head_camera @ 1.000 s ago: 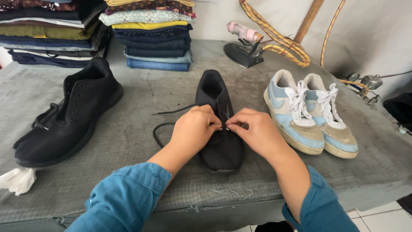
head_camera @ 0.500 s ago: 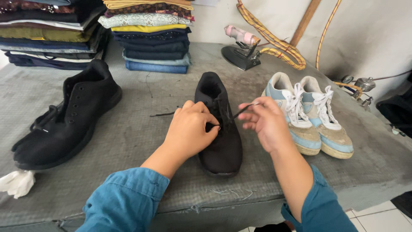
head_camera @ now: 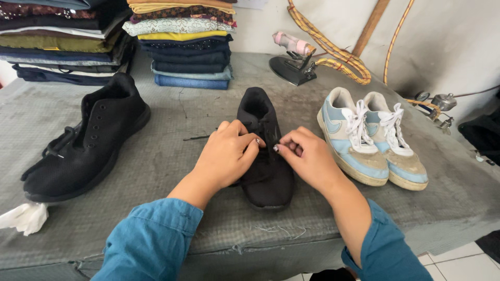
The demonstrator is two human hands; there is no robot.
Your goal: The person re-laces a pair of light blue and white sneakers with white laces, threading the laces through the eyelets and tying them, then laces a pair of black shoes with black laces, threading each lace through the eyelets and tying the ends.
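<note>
Both the left hand (head_camera: 226, 156) and right hand (head_camera: 307, 156) pinch laces on 1 black shoe (head_camera: 265, 171); 1 matching shoe (head_camera: 88, 140) lies left of it, 2 blue-white sneakers (head_camera: 372, 138) right.

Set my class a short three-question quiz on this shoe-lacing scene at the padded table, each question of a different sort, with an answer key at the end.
1. True or false: both hands, left hand and right hand, work at the laces of the middle black shoe.
2. Multiple choice: what lies at the table's near left corner? A) white crumpled tissue B) a red cap C) a green bottle
3. Fill in: the pair with white laces to the right, the sneakers, is light ____ and white.

Key: 1 true; 2 A; 3 blue.
</note>
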